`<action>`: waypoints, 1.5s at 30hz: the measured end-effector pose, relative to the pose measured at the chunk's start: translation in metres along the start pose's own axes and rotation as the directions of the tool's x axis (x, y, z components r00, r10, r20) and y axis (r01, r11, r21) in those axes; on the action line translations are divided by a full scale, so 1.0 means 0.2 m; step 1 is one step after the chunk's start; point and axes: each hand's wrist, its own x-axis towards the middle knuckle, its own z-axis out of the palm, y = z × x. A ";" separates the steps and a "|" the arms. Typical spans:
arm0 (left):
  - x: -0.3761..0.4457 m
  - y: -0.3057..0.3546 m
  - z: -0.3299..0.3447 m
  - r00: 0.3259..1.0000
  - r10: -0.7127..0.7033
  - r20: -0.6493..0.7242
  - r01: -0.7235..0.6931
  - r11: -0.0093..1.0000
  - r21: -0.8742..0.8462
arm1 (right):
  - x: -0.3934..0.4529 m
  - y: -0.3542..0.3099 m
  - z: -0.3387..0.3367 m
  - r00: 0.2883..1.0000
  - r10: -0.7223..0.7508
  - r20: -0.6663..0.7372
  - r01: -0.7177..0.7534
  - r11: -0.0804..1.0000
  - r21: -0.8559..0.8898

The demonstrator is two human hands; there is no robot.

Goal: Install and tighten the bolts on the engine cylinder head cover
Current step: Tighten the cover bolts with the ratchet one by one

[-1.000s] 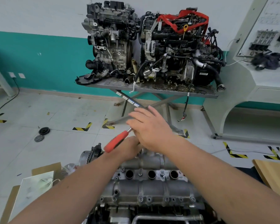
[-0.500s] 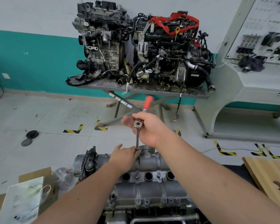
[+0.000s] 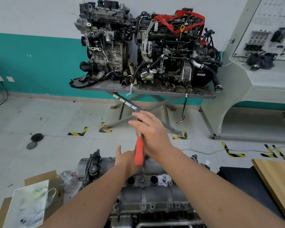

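Note:
The grey cylinder head cover (image 3: pixel 148 195) lies low in the middle, with spark plug holes and small bolts (image 3: pixel 143 206) along its near edge. My right hand (image 3: pixel 152 135) is above the cover's far side and holds the head of a ratchet wrench between its fingers. The wrench's red handle (image 3: pixel 139 153) hangs down toward me. My left hand (image 3: pixel 124 160) rests on the cover's far edge with the thumb up. Its fingers curl at the foot of the extension bar, partly hidden behind the red handle.
A steel table (image 3: pixel 148 94) with two engines stands against the far wall. A white training bench (image 3: pixel 257 89) is at the right, and a wooden board (image 3: pixel 276 181) at the near right. Cardboard and a plastic bag (image 3: pixel 31 199) lie at the near left. Two round caps (image 3: pixel 36 137) lie on the floor.
The red handle has swung from pointing left, to pointing away, to hanging toward me, turned by my right hand. My left hand has stayed at the bar's foot.

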 end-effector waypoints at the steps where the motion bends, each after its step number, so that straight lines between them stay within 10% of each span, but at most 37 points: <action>1: 0.01 0.00 -0.01 1.000 0.023 0.017 -0.023 1.000 0.001 | 0.01 0.01 -0.02 0.997 -0.055 0.046 0.058 0.995 -0.078; 11: 0.03 -0.03 0.01 1.000 0.014 0.000 -0.014 0.995 -0.097 | 0.21 -0.08 -0.16 0.834 0.160 0.528 0.102 0.896 -0.432; 15: 0.03 -0.02 0.02 1.000 -0.021 -0.016 0.018 0.988 -0.156 | 0.31 -0.09 -0.17 0.642 0.443 0.626 -0.451 0.878 -0.159; 18: 0.02 -0.02 0.02 0.999 -0.007 -0.041 0.002 0.992 -0.126 | 0.29 -0.09 -0.16 0.389 0.551 0.739 -0.920 0.183 0.347; 20: 0.01 -0.03 0.01 0.997 -0.014 -0.076 0.005 0.993 -0.116 | 0.23 -0.10 -0.14 0.359 0.508 0.783 -0.779 -0.299 0.551; 23: 0.00 -0.02 0.00 0.995 -0.044 -0.093 0.029 0.987 -0.160 | 0.14 -0.07 -0.06 0.460 0.583 0.670 -0.441 -0.504 0.742; 25: -0.01 -0.01 -0.01 0.994 -0.010 -0.113 -0.001 0.995 -0.100 | 0.09 -0.08 -0.01 0.527 0.652 0.545 -0.426 -0.352 0.833; 28: 0.00 -0.02 0.01 0.996 0.050 -0.075 -0.045 0.997 0.059 | 0.04 -0.11 0.03 0.711 0.655 0.255 -0.557 0.304 0.773; 32: 0.00 0.01 0.00 0.984 0.072 -0.164 -0.107 0.971 -0.214 | -0.02 -0.05 0.03 0.985 0.143 -0.097 -0.119 0.969 0.216; 36: -0.02 0.01 -0.05 0.982 0.172 -0.072 -0.163 0.980 0.118 | 0.01 -0.04 -0.03 0.995 0.029 0.092 -0.013 0.984 -0.180; 45: -0.01 -0.02 -0.01 0.993 0.088 -0.083 -0.079 0.991 0.107 | 0.10 -0.06 -0.15 0.872 0.114 0.475 0.094 0.915 -0.392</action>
